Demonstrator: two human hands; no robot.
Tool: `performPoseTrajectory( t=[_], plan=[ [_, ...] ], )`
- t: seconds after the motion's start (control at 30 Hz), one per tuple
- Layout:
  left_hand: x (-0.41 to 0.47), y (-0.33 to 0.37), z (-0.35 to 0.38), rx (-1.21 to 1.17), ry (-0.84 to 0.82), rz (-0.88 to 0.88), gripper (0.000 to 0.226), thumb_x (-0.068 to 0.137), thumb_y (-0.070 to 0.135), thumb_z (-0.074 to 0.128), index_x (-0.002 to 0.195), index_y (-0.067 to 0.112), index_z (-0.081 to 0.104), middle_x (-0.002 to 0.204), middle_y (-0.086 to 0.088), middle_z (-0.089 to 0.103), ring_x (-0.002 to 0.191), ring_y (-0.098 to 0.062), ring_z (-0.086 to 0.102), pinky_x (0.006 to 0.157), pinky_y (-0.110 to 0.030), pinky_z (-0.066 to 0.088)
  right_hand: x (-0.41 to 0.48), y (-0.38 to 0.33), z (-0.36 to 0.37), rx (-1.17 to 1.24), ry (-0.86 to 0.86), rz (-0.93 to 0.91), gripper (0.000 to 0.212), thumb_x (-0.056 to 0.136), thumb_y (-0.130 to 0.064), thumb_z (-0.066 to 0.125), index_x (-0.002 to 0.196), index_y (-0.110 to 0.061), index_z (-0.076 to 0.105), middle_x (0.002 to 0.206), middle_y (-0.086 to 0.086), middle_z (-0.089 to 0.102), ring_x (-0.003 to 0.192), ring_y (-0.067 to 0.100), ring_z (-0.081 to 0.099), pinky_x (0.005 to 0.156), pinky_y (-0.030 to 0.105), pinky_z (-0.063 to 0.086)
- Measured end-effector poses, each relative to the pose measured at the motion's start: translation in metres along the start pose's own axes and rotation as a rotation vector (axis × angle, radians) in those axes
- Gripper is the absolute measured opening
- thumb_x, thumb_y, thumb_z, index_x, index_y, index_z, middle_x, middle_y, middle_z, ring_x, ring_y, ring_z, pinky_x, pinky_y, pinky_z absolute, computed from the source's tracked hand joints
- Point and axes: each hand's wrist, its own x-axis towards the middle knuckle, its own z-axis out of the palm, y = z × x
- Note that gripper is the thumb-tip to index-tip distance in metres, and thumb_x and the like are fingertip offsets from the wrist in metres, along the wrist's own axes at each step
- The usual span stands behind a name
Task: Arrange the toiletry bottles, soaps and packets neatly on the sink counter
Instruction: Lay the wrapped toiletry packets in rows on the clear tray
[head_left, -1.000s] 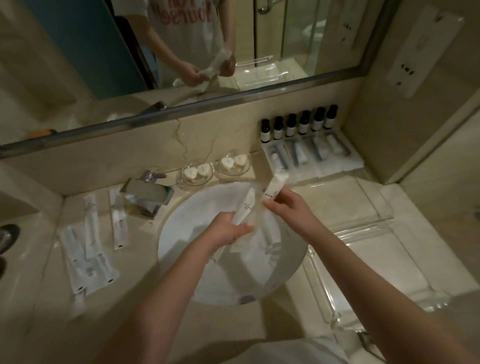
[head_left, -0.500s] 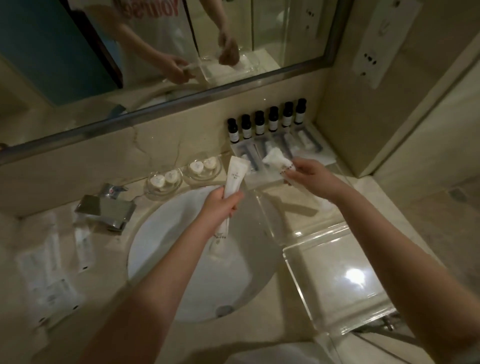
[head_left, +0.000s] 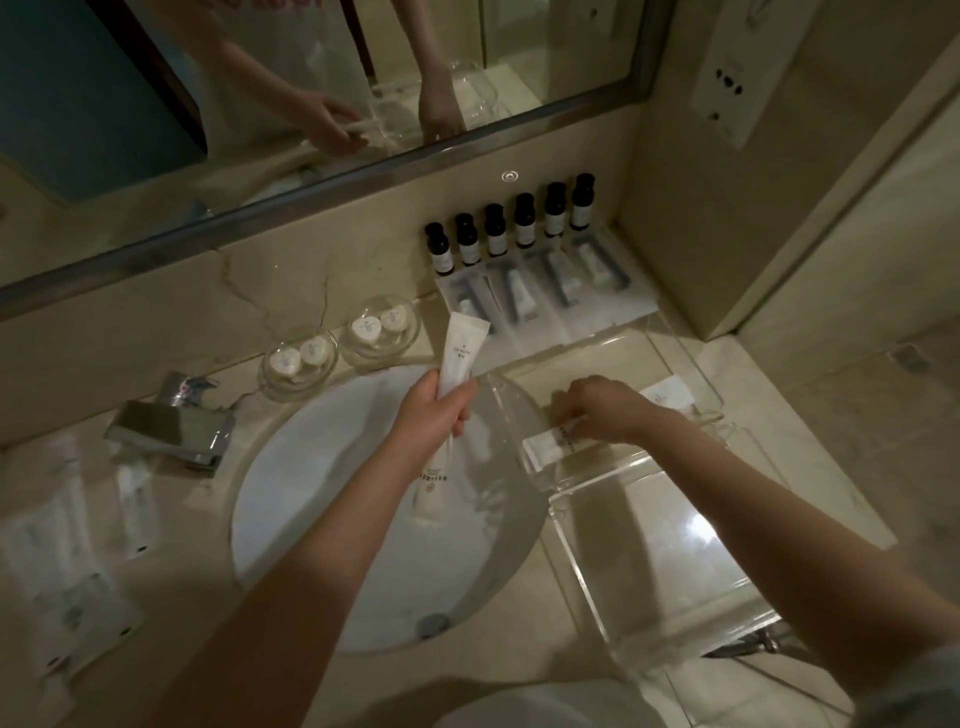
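Left hand (head_left: 436, 410): closed round the middle of a long packet (head_left: 460, 345), held upright over the back rim of the basin (head_left: 322, 519).
Right hand (head_left: 605, 410): knuckles up, fingers curled down onto the end of a flat packet (head_left: 545, 444); it seems to pinch it, though the fingertips are hidden.
Flat packet: lying in the clear tray (head_left: 670, 613) on the right half of the tabletop, just beside the basin.
Second packet (head_left: 667, 397): also in the tray, beyond the right hand, toward the back edge.
Bottles (head_left: 511, 228): six dark ones in a row against the wall at the back right corner.
Boxed packets (head_left: 545, 299): laid side by side just in front of the bottles.
Soaps (head_left: 384, 325): in two glass dishes at the back edge, between the tap (head_left: 171, 421) and the bottles.
Loose packets (head_left: 67, 571): blurred, spread along the left edge, not yet sorted.
Step in hand: probably placing the flat packet square in the tray.
Next move: probably releasing the flat packet, then laying the long packet parallel beside it; that calls for keeping it off the tray's wall and not shifting what already lies there.
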Motion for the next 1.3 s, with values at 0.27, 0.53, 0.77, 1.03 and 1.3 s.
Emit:
performPoseTrajectory(
  t=[0.27,0.53,0.77,1.03,1.3],
  plan=[
    [0.0,0.0,0.008,-0.158,0.026,-0.05,0.02,0.098,0.023,0.04,0.092,0.011,0.055,0.071,-0.005,0.058,0.06,-0.019,0.054,0.066,-0.032,0.047,-0.018,-0.003,0.03,0.099,0.216,0.004,0.019,0.082,-0.024,0.063,0.1,-0.022,0.07,0.102,0.008,0.06,0.1,0.028,0.053,0.078,0.033,0.042],
    [-0.007,0.02,0.011,-0.269,0.089,0.093,0.022,0.099,0.019,0.039,0.091,0.028,0.058,0.087,0.005,0.073,0.089,-0.011,0.066,0.085,-0.032,0.051,-0.026,-0.033,0.009,0.564,0.487,-0.015,0.019,0.086,-0.019,0.064,0.104,-0.017,0.069,0.094,0.006,0.067,0.083,0.019,0.06,0.079,0.036,0.051],
    [-0.016,0.052,0.028,-0.2,0.001,0.24,0.019,0.097,0.025,0.044,0.106,0.015,0.058,0.101,0.003,0.067,0.096,-0.015,0.061,0.086,-0.029,0.046,-0.038,-0.089,-0.002,1.058,0.316,-0.107,0.011,0.085,-0.013,0.066,0.076,-0.02,0.066,0.071,0.0,0.064,0.063,0.008,0.057,0.061,0.022,0.045],
    [-0.014,0.015,0.031,0.111,-0.126,0.043,0.03,0.091,0.027,0.057,0.118,0.015,0.052,0.112,-0.004,0.059,0.094,-0.017,0.058,0.07,-0.023,0.044,-0.042,-0.086,-0.011,1.721,0.536,0.246,0.02,0.089,-0.009,0.06,0.069,-0.009,0.059,0.053,0.004,0.056,0.047,0.012,0.051,0.047,0.017,0.046],
    [0.007,0.007,0.059,0.264,-0.14,0.061,0.01,0.091,0.011,0.053,0.095,0.007,0.061,0.081,-0.004,0.063,0.059,-0.015,0.058,0.049,-0.018,0.045,-0.037,-0.045,0.002,1.403,0.609,0.568,0.022,0.088,-0.025,0.061,0.096,-0.006,0.054,0.085,0.011,0.062,0.056,0.017,0.052,0.052,0.027,0.042]
  ],
)
